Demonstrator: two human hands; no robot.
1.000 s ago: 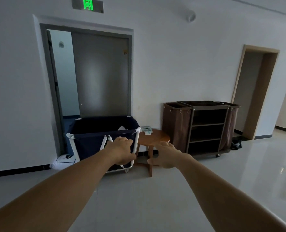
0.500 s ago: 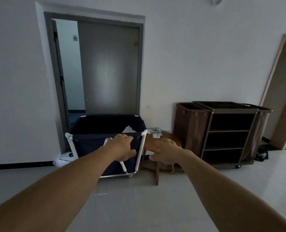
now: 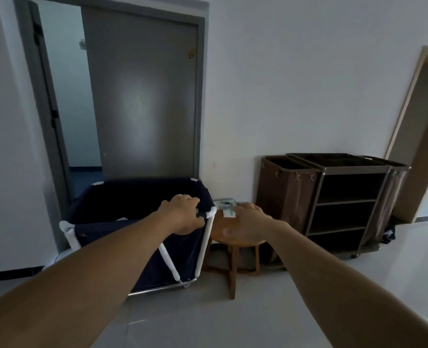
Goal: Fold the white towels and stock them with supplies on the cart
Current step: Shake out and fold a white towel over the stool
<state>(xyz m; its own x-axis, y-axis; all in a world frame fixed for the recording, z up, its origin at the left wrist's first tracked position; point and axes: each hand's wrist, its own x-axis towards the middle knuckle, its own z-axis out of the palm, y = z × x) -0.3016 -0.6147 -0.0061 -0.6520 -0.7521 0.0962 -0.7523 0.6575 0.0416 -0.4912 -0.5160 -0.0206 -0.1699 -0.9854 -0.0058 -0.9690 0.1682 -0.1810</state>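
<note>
A navy fabric laundry bin point(image 3: 132, 197) on a white tube frame stands before the grey door. My left hand point(image 3: 181, 214) is stretched out in front of the bin's right front corner, fingers loosely curled and holding nothing. My right hand point(image 3: 245, 224) reaches forward, relaxed and empty, in front of a small round wooden table point(image 3: 218, 228). Small supply packets point(image 3: 226, 203) lie at the table's back edge. The brown housekeeping cart point(image 3: 345, 200) with bare shelves stands to the right against the wall. No white towel shows plainly; my left hand and arm hide part of the bin.
A brown cloth bag point(image 3: 283, 197) hangs on the cart's left side. The grey door point(image 3: 142, 96) is partly open behind the bin. A wood-framed doorway point(image 3: 421, 134) opens at far right. Pale tiled floor point(image 3: 207, 322) lies between me and the furniture.
The view has closed in on the bin and table and tilted down. Both arms stay stretched forward, the hands now lining up with the bin's corner and the tabletop.
</note>
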